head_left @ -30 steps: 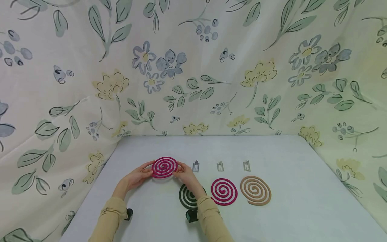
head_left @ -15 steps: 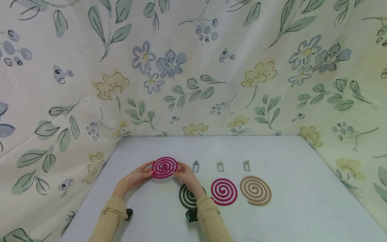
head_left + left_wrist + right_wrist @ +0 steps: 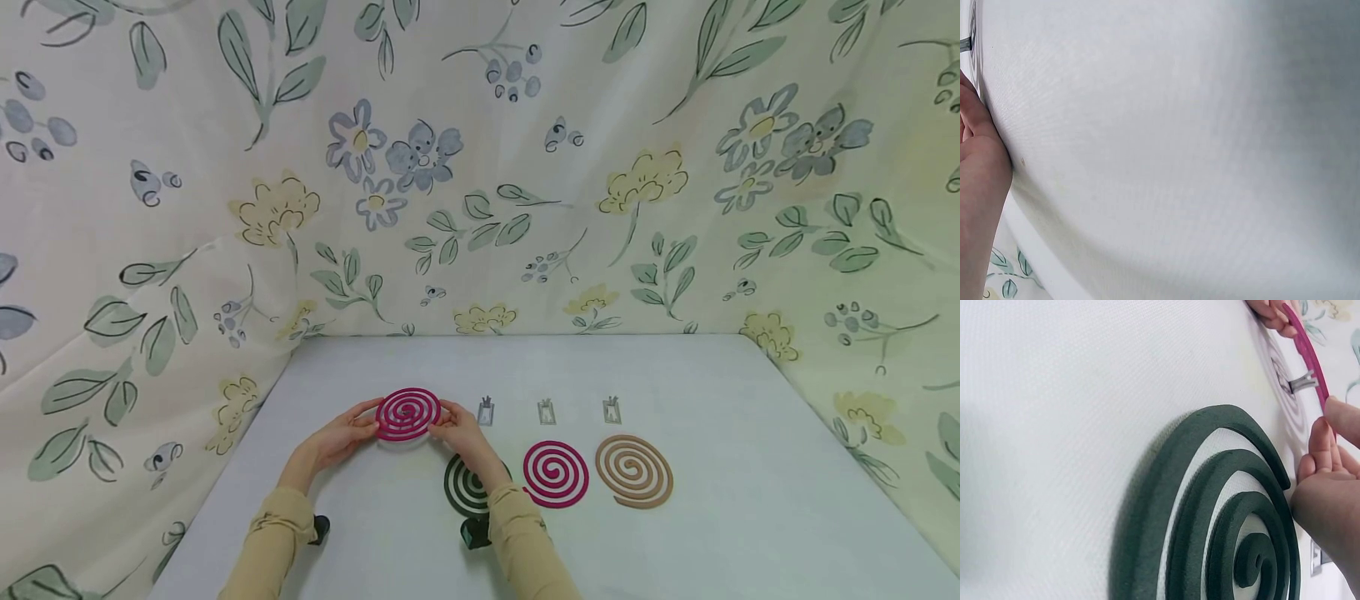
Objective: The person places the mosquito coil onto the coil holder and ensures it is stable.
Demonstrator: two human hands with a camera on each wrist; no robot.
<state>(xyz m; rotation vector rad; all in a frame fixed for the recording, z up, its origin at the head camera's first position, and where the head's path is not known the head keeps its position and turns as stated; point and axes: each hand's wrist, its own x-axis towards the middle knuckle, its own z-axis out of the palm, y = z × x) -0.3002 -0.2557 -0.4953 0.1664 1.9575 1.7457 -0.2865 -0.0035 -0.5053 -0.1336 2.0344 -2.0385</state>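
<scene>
I pinch the magenta coil (image 3: 407,410) at 2 opposite edges, the left hand (image 3: 341,435) on 1 and the right hand (image 3: 459,430) on the other, thumbs and fingers closed on its rim. It lies raised above the white table (image 3: 750,517), at a metal stand (image 3: 1304,382). I judge it light, stiff, brittle, hardly slippery; the outer ring suits a soft, even hold, since squeezing could snap it.

the white tabletop (image 3: 750,500) carries a flat dark green spiral (image 3: 1200,503), a magenta spiral (image 3: 555,473), a tan spiral (image 3: 632,467) and, nearer its far edge, three small metal stands (image 3: 547,410).
</scene>
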